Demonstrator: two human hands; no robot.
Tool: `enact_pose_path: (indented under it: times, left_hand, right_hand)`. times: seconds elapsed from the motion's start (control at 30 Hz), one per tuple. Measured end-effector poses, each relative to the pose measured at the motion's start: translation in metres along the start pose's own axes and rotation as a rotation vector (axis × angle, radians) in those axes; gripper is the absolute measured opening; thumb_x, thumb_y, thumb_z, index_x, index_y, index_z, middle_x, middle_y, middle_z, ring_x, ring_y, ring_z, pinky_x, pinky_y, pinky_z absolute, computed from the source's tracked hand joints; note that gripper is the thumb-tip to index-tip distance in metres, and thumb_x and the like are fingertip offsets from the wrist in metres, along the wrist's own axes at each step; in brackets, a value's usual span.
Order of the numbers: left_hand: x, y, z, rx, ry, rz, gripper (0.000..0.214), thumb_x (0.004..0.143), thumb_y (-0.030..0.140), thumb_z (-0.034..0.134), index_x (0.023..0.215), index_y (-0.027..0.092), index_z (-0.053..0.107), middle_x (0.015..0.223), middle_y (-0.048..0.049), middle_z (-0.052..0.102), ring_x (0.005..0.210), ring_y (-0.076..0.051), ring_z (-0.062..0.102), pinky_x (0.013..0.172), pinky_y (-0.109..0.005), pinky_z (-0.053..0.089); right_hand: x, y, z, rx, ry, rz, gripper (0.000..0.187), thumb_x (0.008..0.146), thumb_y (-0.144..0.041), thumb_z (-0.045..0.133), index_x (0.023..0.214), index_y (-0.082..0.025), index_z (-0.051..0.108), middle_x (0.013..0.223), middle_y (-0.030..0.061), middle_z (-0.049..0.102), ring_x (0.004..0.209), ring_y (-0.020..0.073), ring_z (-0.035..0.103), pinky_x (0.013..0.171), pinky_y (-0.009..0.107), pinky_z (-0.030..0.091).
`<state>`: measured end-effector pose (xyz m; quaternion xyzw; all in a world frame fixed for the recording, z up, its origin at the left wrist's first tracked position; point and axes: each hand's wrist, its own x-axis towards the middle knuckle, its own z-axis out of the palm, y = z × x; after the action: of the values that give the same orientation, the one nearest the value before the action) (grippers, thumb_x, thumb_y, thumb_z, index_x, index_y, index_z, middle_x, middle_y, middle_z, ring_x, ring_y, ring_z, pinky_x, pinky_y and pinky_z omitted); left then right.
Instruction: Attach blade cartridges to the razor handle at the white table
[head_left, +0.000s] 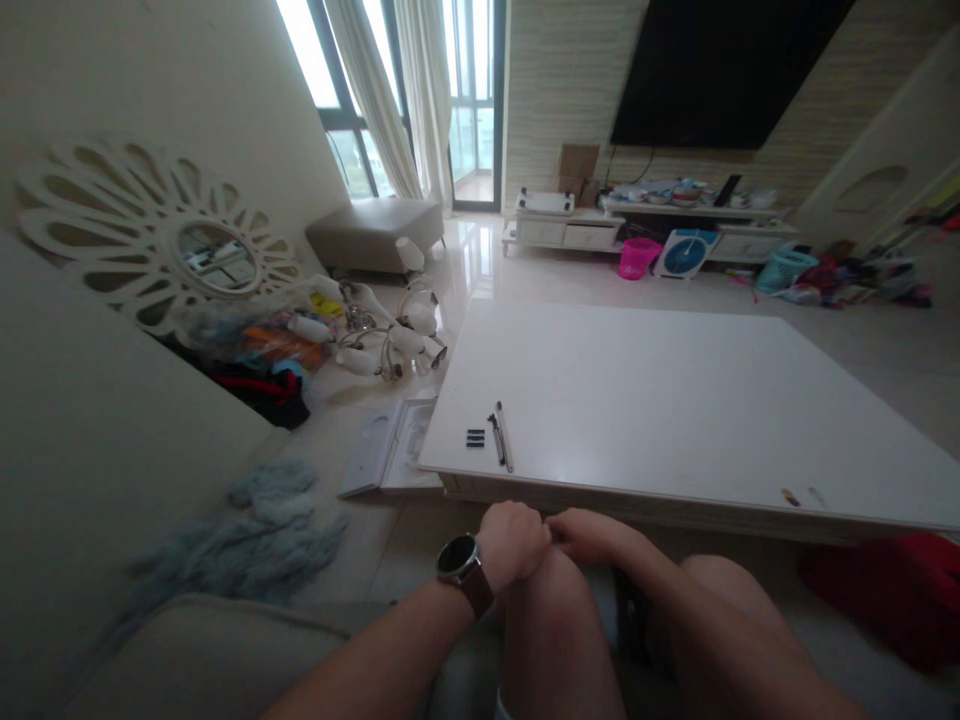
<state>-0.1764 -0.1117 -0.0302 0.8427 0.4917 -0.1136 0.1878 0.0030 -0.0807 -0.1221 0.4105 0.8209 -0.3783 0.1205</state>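
My left hand (514, 540), with a watch (459, 560) on its wrist, is closed over my knee (566, 610). Beside it, my right hand (589, 536) has its fingers curled in against the left one. Whatever lies between the fingers, if anything, is hidden. Just beyond the hands is the white table (660, 400). Near its left corner lie a few small black pieces (475, 438) in a row, a slim silver tool (505, 436) and a darker thin tool (496, 440) alongside it.
An open white box (390, 445) lies left of the table, near a chandelier (390, 330) with white shades on the floor. A fluffy blue-grey cloth (262, 530) is on the left. A red item (892, 595) sits at right. Small objects (790, 497) lie at the table's near right edge.
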Motion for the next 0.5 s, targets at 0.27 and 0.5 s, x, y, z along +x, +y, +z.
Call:
enact_pose_path:
  times: [0.27, 0.5]
  left_hand:
    - [-0.0004, -0.0007, -0.0002, -0.009, 0.008, -0.002, 0.042, 0.099, 0.026, 0.039, 0.092, 0.007, 0.076, 0.093, -0.0194, 0.074, 0.09, -0.033, 0.072, 0.077, -0.045, 0.059]
    - [-0.0017, 0.0006, -0.0034, -0.03, -0.005, -0.02, 0.042, 0.099, 0.027, 0.04, 0.094, 0.006, 0.076, 0.094, -0.0204, 0.074, 0.092, -0.033, 0.072, 0.08, -0.045, 0.058]
  right_hand:
    - [-0.0009, -0.0012, -0.002, 0.007, -0.015, -0.004, 0.022, 0.084, -0.032, 0.058, 0.096, -0.019, 0.071, 0.102, 0.0094, 0.075, 0.089, 0.0259, 0.068, 0.073, 0.031, 0.047]
    - [-0.0015, -0.0018, -0.0012, 0.001, -0.008, -0.005, 0.022, 0.084, -0.032, 0.058, 0.095, -0.018, 0.071, 0.1, 0.0094, 0.075, 0.087, 0.0255, 0.069, 0.07, 0.03, 0.045]
